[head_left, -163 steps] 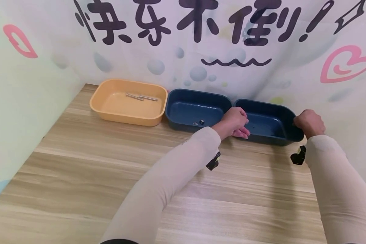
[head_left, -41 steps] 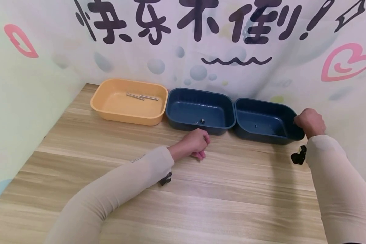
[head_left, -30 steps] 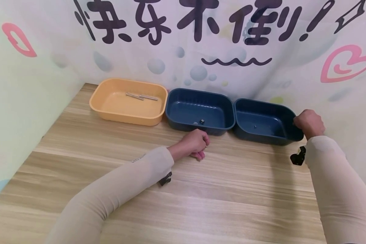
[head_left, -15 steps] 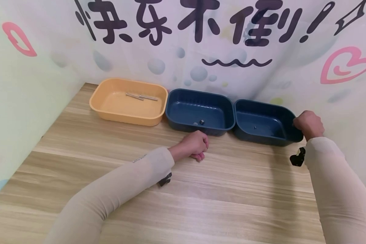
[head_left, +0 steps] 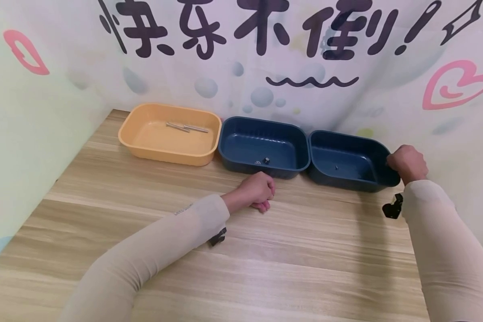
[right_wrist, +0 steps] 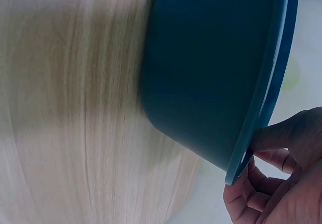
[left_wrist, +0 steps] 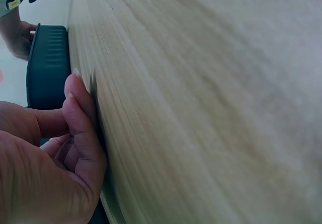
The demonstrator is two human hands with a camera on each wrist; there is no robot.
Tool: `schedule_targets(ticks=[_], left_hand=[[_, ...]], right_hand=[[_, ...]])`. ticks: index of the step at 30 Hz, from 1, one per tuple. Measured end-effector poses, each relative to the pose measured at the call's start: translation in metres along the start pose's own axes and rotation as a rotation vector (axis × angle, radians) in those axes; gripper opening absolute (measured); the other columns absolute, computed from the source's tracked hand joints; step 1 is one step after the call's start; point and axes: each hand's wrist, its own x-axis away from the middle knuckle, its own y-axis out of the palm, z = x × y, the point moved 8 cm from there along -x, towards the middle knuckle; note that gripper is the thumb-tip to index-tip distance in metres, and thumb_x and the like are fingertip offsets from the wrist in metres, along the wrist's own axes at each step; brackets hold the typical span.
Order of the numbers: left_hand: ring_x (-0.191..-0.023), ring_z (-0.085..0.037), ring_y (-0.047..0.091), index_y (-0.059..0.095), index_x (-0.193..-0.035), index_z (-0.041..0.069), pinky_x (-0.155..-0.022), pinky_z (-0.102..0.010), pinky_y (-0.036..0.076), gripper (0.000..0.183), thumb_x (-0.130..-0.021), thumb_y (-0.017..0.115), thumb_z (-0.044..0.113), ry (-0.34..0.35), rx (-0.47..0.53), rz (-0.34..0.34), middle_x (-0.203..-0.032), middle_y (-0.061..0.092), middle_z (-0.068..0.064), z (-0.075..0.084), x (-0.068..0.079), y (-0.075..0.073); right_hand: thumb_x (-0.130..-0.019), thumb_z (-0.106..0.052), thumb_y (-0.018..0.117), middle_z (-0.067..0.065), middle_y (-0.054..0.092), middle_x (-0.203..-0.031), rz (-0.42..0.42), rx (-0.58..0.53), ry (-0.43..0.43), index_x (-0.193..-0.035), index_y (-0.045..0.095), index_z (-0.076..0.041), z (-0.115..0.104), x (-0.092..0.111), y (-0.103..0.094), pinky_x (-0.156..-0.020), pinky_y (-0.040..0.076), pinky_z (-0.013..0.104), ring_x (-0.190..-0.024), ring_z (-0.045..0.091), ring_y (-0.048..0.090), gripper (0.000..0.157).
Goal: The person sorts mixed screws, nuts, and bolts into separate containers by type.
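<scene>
My right hand [head_left: 408, 163] pinches the right end of the dark blue bin [head_left: 350, 182] between thumb and fingers; the right wrist view shows the bin's rim [right_wrist: 261, 98] in that grip. On the floor of this bin lies a tiny object [head_left: 336, 167], too small to identify. My left hand [head_left: 255, 190] rests on the table just before the middle blue bin [head_left: 241, 167], fingers loosely curled, with nothing visible in them. Inside the middle bin sits a small metal piece [head_left: 267, 160] that looks like a nut.
A yellow bin [head_left: 165, 156] at the left end of the row holds several long metal rods or bolts [head_left: 187, 129]. All the bins stand side by side along a printed wall cloth [head_left: 241, 58]. The wood-grain table [head_left: 290, 250] stretches out in front of them.
Some seconds ago my left hand was over the junction of the two blue bins; it has since come down leftward onto the table and stayed there. My right hand keeps its hold.
</scene>
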Motion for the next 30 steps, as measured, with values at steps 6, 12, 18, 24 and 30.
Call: schedule_targets(ticks=[6,12,18,24,30], left_hand=[[-0.042,-0.015,0.056,0.065,-0.091,0.004,-0.044,-0.025,0.051,0.006,-0.092,0.06,0.0,0.0,0.005,0.003,-0.057,0.059,-0.01,-0.001,-0.0005,0.0003],[-0.044,-0.016,0.057,0.064,-0.091,0.003,-0.045,-0.026,0.051,0.005,-0.092,0.061,0.0,0.001,0.013,0.004,-0.058,0.06,-0.01,0.0004,0.0002,0.0],[-0.043,-0.016,0.058,0.064,-0.091,0.004,-0.045,-0.027,0.052,0.006,-0.091,0.061,-0.001,0.001,0.022,0.001,-0.057,0.061,-0.011,0.0012,0.0003,0.0005],[-0.043,-0.016,0.057,0.065,-0.089,0.004,-0.048,-0.029,0.054,0.006,-0.091,0.062,-0.001,-0.001,0.027,-0.002,-0.056,0.06,-0.011,0.0009,0.0008,0.0016],[-0.042,-0.016,0.057,0.065,-0.088,0.004,-0.047,-0.029,0.054,0.007,-0.091,0.061,-0.002,-0.006,0.028,-0.003,-0.056,0.059,-0.011,0.0008,0.0019,0.0023]], right_hand=[[-0.088,-0.016,0.048,0.024,0.057,-0.08,-0.003,-0.008,0.001,-0.101,0.053,0.011,0.0005,0.0003,0.0005,-0.049,0.048,0.034,-0.067,0.033,0.056,0.031],[-0.088,-0.017,0.048,0.024,0.058,-0.079,0.0,0.005,0.005,-0.097,0.054,0.011,0.0014,-0.0004,-0.0004,-0.05,0.048,0.036,-0.067,0.034,0.056,0.03],[-0.088,-0.017,0.048,0.027,0.059,-0.082,-0.009,0.01,0.016,-0.102,0.054,0.012,0.0014,-0.001,-0.0011,-0.053,0.049,0.039,-0.068,0.035,0.056,0.033],[-0.089,-0.017,0.048,0.027,0.058,-0.083,-0.014,0.018,0.02,-0.104,0.053,0.013,0.0013,-0.0012,-0.0008,-0.054,0.049,0.04,-0.07,0.035,0.056,0.033],[-0.089,-0.017,0.048,0.027,0.058,-0.083,-0.014,0.022,0.015,-0.104,0.052,0.013,0.0018,-0.0018,-0.0002,-0.056,0.048,0.041,-0.07,0.035,0.056,0.034]])
